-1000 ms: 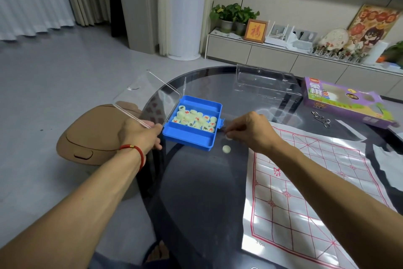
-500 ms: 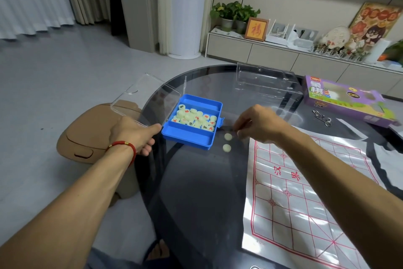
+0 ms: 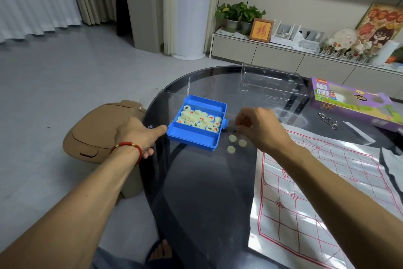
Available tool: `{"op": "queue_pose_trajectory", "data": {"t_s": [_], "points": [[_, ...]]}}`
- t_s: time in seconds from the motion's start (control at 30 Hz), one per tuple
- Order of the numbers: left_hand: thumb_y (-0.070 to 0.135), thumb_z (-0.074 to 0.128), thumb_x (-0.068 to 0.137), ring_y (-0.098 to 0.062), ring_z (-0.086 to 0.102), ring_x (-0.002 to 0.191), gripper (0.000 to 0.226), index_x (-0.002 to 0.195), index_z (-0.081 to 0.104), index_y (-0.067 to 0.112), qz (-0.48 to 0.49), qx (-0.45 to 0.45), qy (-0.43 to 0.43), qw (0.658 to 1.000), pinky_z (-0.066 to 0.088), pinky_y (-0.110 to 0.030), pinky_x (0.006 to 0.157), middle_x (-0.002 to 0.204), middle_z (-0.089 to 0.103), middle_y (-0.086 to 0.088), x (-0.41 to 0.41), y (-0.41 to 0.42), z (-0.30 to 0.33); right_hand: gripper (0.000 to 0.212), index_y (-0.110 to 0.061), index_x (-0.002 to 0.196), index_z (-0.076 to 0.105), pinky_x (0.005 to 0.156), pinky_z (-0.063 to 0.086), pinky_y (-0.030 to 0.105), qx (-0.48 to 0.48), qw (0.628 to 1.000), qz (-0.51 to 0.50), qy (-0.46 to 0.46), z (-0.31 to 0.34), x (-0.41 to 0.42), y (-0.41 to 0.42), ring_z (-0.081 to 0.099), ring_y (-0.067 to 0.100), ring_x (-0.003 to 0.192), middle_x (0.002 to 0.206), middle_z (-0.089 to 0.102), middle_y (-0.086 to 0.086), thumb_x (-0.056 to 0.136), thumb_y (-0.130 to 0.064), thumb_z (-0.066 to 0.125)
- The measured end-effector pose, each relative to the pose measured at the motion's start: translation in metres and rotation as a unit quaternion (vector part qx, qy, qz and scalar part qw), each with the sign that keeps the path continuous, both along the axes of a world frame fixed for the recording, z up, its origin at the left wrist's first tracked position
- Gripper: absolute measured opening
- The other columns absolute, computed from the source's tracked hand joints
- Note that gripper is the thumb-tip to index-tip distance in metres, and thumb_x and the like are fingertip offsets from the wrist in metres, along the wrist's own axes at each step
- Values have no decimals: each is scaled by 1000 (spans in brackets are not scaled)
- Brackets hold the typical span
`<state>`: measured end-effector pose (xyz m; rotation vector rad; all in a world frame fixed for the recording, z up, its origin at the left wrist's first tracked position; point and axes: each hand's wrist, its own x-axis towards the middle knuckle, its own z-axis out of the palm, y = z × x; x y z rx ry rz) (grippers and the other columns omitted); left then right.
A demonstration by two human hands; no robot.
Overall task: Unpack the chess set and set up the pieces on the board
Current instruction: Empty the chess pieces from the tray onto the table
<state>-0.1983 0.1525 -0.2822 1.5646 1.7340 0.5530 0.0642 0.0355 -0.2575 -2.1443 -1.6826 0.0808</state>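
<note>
I have only one view, from the head camera. It looks forward and down from above the table [image 3: 196, 203], quite near, with both forearms entering from the lower corners and the far room across the upper frame.

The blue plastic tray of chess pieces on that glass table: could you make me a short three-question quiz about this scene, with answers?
1. True or false: the blue plastic tray rests on the red-lined paper chess board.
2. How many pale round chess pieces lie loose on the dark glass table beside the tray?
3. Which hand is nearest those loose pieces? A) the left hand with the red cord bracelet B) the right hand

Key
1. False: it sits on bare glass, left of the board.
2. Three.
3. B: its curled fingers are just above them; the left hand is by the tray's left edge.
</note>
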Motion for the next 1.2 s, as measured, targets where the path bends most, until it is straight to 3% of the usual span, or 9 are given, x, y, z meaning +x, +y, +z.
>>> {"op": "queue_pose_trajectory", "data": {"t_s": [0.1,0.2,0.3,0.43,0.53,0.63,0.77,1.03,1.2], "points": [[49,74,84,-16,53,34,50,72,69,1,-6,5,20,1000,45,-24,44,48,63,-6,2,-1,1,13,-18,103,74,74,54,32,21,999,25,6,9,-18,22,64,15,84,96,72,-1,90,-17,71],[51,70,85,-16,54,33,50,68,65,4,-20,34,64,997,44,-23,44,45,60,-5,4,-4,4,30,-20,122,69,82,51,32,-62,993,95,-31,13,-36,50,62,18,99,118,68,2,93,-22,70],[44,69,86,-27,64,63,42,58,57,14,-60,177,123,975,47,-29,59,52,56,0,8,-6,7,44,-24,137,59,91,49,39,-140,980,107,-91,8,-46,73,57,25,116,132,59,5,93,-29,67],[28,72,85,-19,53,80,12,87,67,17,-181,334,72,922,35,-27,69,82,59,1,25,-8,5,42,-20,133,63,88,46,34,-144,976,113,-116,1,-51,88,57,25,114,125,62,8,92,-26,69],[17,70,88,-26,54,92,14,100,72,10,-267,395,71,876,43,-31,81,97,63,-7,40,-3,-6,25,-14,112,73,80,50,35,-134,979,117,-103,0,-52,90,62,28,102,107,69,10,88,-15,70],[19,58,94,-26,50,101,20,109,68,10,-290,384,127,867,47,-41,87,111,65,-4,52,-2,-12,20,-13,106,76,84,54,41,-138,978,120,-104,3,-50,88,64,28,98,102,73,10,88,-14,68],[17,49,96,-23,48,102,21,111,63,16,-284,358,144,877,40,-39,84,107,64,0,60,-3,-8,32,-14,122,68,91,52,40,-152,974,136,-98,9,-50,86,62,26,107,114,70,8,93,-26,66],[8,55,94,-27,49,103,24,108,74,15,-252,303,136,909,43,-33,84,102,67,-9,66,10,-3,16,-16,104,77,77,50,33,-84,980,160,-87,0,-51,88,64,24,91,97,74,5,91,-22,70],[12,66,93,-30,60,107,22,112,77,17,-252,281,134,916,50,-39,95,110,69,-12,67,14,6,19,-17,105,76,81,53,37,-72,985,142,-61,9,-42,85,64,24,90,95,74,5,87,-17,71]]}}
